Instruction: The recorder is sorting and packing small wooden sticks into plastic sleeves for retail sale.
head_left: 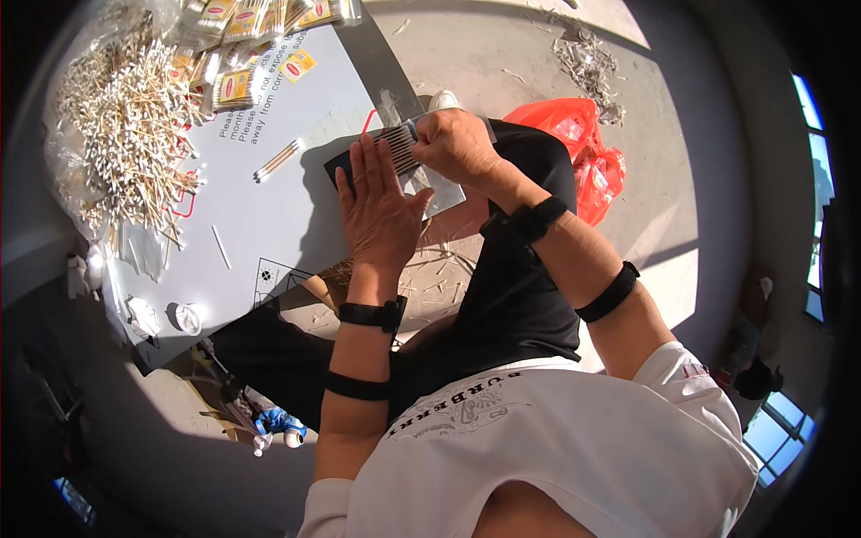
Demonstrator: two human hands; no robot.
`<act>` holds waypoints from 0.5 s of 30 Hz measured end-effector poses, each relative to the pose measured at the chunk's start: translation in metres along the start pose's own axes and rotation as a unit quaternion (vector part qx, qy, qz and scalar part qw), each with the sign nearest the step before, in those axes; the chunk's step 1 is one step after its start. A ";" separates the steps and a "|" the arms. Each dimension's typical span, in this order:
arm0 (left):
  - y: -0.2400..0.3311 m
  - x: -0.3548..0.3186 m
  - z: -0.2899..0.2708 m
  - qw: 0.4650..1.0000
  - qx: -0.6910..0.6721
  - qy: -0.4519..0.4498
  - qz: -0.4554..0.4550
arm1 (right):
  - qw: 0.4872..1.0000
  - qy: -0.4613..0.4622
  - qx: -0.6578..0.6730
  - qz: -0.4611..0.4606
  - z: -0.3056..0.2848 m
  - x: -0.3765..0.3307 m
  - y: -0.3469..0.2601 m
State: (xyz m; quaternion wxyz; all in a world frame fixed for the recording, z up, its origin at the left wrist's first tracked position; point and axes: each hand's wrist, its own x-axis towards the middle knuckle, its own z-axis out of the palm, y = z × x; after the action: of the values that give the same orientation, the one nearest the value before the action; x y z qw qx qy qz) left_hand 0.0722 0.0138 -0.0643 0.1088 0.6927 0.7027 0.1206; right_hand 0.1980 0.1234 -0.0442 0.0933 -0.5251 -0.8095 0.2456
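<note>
**Two hands at a row of cotton swabs on a grey desk**

The left hand (381, 202) lay flat, palm down, with its fingers (363, 161) stretched out and spread, pressing on a dark flat sheet (339, 166) at the near edge of the grey desk (269, 206). The hand gripped nothing; it only held the sheet down. Just beside it, the right hand (457, 143) was curled, its fingers closed around a row of cotton swabs (399, 143) lined up side by side, which rested on the dark sheet between the two hands. The swabs touched the tips of the left hand's fingers on one side and disappeared under the right hand on the other. How many swabs the right hand held could not be told.

Farther along the desk, well apart from the hands, a large loose heap of cotton swabs (126, 125) spread over clear plastic. Near the far edge lay small packets with yellow labels (238, 85). A pair of single swabs (278, 160) lay between the heap and the dark sheet. Both forearms carried black bands (538, 217). On the floor beyond the person's knee sat a crumpled red plastic bag (583, 148), lit by sun.
</note>
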 end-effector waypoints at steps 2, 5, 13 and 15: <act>0.004 0.002 0.000 1.000 -0.003 -0.001 -0.001 | 1.000 0.013 -0.003 -0.012 0.003 -0.001 0.004; 0.007 0.003 0.003 1.000 -0.008 0.001 0.001 | 1.000 0.018 0.000 -0.011 0.004 -0.001 0.003; 0.021 0.014 0.012 0.999 0.008 0.019 0.036 | 0.998 -0.006 0.005 -0.066 0.000 0.001 0.006; 0.023 0.016 0.013 0.999 -0.036 0.007 0.002 | 0.996 0.022 0.060 -0.055 -0.008 -0.001 0.018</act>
State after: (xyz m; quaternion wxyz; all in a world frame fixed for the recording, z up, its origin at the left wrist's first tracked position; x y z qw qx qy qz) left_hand 0.0981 0.0300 -0.0691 0.1286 0.6891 0.6971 0.1504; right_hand 0.2159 0.1310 -0.0459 0.1556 -0.4788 -0.8186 0.2765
